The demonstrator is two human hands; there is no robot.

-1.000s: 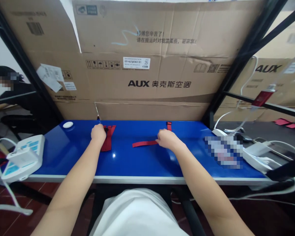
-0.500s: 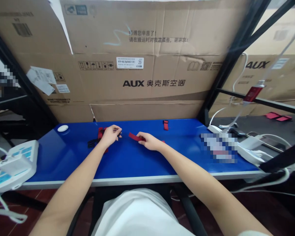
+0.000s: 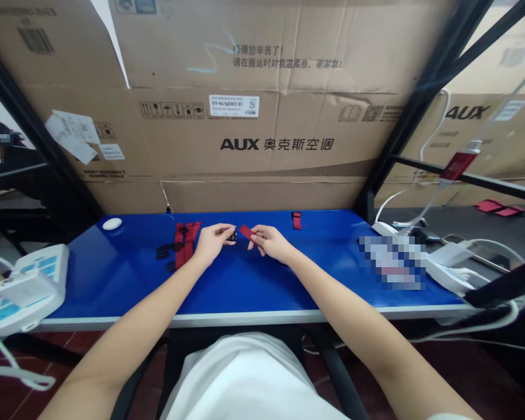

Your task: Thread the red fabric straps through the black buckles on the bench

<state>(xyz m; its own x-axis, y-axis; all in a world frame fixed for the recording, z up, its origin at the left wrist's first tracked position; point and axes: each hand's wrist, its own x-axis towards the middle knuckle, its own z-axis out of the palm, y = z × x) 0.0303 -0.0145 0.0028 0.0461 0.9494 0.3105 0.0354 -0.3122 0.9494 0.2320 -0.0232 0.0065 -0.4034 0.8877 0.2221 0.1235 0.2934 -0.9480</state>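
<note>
My left hand pinches a small black buckle between thumb and fingers above the blue tabletop. Just to its right, my right hand is closed on a red webbing strap, whose free end points at the buckle. A narrow gap seems to lie between strap and buckle. Left of my left hand lie several red straps side by side, with black buckles on and beside them. Farther back, a short red strap with black fittings rests on the table.
A white round object lies at the back left of the blue table. A white power strip stands at the left edge. Cables and a pixelated item are at right. Cardboard walls the back; a person sits far left.
My left hand has moved right with the buckle, close to the strap. My right hand has turned the strap's end up slightly. The straps at left are less covered.
</note>
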